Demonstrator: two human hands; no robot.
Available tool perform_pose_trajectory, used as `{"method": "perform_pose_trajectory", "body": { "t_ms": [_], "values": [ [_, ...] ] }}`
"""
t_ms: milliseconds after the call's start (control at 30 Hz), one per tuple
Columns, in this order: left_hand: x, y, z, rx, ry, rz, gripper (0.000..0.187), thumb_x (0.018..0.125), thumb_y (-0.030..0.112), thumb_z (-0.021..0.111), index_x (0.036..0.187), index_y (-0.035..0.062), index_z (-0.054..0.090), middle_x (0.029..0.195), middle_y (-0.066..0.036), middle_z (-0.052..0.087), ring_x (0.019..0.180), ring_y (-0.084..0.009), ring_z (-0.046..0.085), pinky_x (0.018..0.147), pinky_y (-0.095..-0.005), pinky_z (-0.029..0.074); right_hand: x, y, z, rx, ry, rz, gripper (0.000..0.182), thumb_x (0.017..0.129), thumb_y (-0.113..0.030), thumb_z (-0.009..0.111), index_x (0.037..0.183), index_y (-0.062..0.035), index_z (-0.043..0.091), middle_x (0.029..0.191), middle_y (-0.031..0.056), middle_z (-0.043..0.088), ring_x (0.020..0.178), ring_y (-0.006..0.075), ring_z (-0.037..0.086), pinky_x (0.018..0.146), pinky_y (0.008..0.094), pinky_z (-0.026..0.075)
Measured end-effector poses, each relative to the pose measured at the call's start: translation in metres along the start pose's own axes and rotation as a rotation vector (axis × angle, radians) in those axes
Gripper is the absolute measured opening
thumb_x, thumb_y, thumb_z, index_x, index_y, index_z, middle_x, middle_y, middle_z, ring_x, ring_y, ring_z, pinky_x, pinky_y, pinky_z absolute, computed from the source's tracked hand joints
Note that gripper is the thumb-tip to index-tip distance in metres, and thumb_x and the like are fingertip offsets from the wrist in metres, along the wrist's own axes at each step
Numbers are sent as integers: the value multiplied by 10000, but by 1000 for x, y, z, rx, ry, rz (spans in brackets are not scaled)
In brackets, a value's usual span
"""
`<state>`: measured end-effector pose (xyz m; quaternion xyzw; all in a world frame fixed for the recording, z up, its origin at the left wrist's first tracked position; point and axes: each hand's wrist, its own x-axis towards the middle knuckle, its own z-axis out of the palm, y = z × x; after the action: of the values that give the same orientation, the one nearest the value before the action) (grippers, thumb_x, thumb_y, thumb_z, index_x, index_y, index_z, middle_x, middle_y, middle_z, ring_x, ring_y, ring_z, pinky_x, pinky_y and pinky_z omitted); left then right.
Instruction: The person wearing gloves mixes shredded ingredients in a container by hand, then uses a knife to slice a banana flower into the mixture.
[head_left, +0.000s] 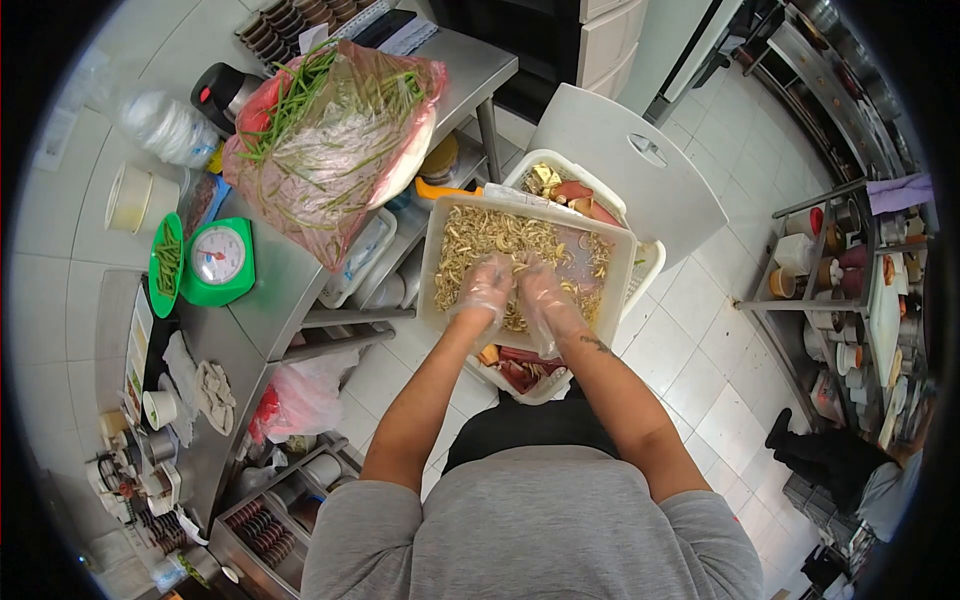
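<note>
A shallow white plastic tub sits in front of my body, with a layer of thin, pale yellow-brown bean sprouts spread in it. Clear plastic gloves cover both hands. My left hand is in the middle of the tub, its fingers curled into the sprouts. Close beside it, my right hand bends its fingers inward and pinches at some sprouts. The fingertips of the two hands nearly meet, and what lies between them is too small to see clearly. The sprouts are thinner on the tub's right side, where its bottom shows.
Beneath the tub are white baskets with red and gold wrappers, and a white chair. On the steel counter at left are a pink bag of green beans and a green scale. Someone's dark-clothed leg shows at lower right.
</note>
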<state>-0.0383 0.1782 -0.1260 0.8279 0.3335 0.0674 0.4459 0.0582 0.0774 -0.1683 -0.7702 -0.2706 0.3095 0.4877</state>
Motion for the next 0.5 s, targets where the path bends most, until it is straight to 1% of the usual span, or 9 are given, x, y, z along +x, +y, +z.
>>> {"method": "perform_pose_trajectory", "body": {
  "t_ms": [33,67,100,167,267,300,367,467,500],
  "values": [
    [-2,2,-4,-57,-55,-50,240,855,200,637,1026,32,648,970,-182,675,892,-363,656,784,-442,505,-6,10,-3,-134,-18,-143,263,880,-67,511,1103,-2,634,891,178,678,845,267,643,776,366,502],
    [-3,3,-7,-115,-110,-100,241,855,198,634,1031,34,647,971,-182,676,896,-370,657,787,-446,505,-6,19,-6,-278,-71,-209,254,898,-80,501,1107,-13,628,895,171,680,818,262,644,756,368,504],
    [-4,-2,-6,-160,-156,-91,239,868,207,621,1032,37,652,971,-182,682,891,-371,656,787,-439,505,-9,19,-10,-417,-116,-283,245,915,-92,491,1111,-24,621,900,164,682,791,258,644,735,371,506],
    [-4,-22,2,-247,-248,-73,242,893,225,597,1036,41,662,970,-181,695,882,-375,656,786,-427,506,-15,-8,-24,-714,-272,-291,250,907,-90,495,1108,-18,626,929,183,689,833,294,659,777,385,519],
    [15,-40,7,231,-68,63,234,880,173,596,1079,65,659,1004,-183,685,940,-383,645,811,-444,513,-5,0,-17,-1152,-500,-402,248,895,-106,519,1096,-24,640,965,197,697,909,332,671,838,420,529],
    [21,-40,4,215,29,152,240,872,165,598,1084,69,656,1033,-185,677,972,-384,637,835,-451,510,-6,-15,-20,-1075,-462,-262,237,886,-114,530,1067,-22,653,969,198,698,920,333,672,835,429,530],
    [38,-32,-4,182,222,329,255,855,149,603,1094,75,651,1091,-190,661,1038,-386,622,882,-466,505,-13,-77,-39,-914,-387,12,220,868,-128,553,1011,-17,678,977,202,700,942,336,676,829,447,530],
    [51,-23,1,378,28,217,284,839,164,627,1106,68,643,1174,-215,626,1124,-389,583,961,-470,479,-18,-89,-67,-820,-500,-367,185,831,-105,576,909,3,704,974,223,693,945,355,678,811,470,530],
    [51,-25,0,428,7,297,278,864,161,590,1119,62,638,1193,-216,615,1109,-381,596,957,-465,486,-27,-130,-70,-914,-517,-249,179,833,-111,590,907,-14,721,957,217,702,934,345,690,818,446,542]
  ]
}}
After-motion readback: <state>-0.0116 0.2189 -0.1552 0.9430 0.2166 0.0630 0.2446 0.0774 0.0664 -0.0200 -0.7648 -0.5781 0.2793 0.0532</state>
